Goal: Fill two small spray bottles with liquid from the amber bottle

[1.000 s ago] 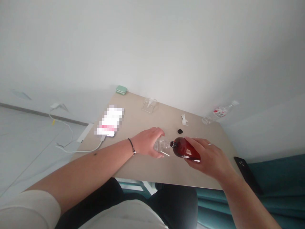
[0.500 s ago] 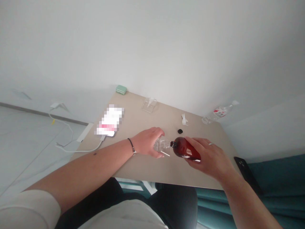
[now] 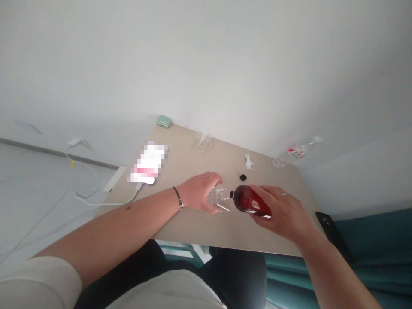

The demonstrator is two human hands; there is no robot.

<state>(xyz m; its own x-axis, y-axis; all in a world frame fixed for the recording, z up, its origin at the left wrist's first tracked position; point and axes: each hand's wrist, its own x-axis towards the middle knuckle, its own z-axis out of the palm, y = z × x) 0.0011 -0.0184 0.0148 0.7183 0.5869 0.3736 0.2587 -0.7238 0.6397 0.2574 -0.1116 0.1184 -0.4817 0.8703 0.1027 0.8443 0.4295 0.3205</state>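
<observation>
My left hand [image 3: 201,193] is closed around a clear, see-through container [image 3: 219,196] on the table [image 3: 189,225]. A thin white stick-like line shows at its near side. With my right hand [image 3: 283,210] I grip a dark red-brown bottle [image 3: 249,201], tilted so that its uncapped neck points left to the container's mouth. Whether liquid is flowing between them I cannot tell. A small black cap [image 3: 243,177] lies just beyond the bottle.
A white crumpled piece [image 3: 249,162], a clear stand [image 3: 202,142] and a green case [image 3: 164,121] lie toward the wall. At the back right is a clear plastic bottle [image 3: 296,152]. A phone [image 3: 149,163] with a white cable [image 3: 120,203] lies left; a black phone-like object [image 3: 334,236] is right.
</observation>
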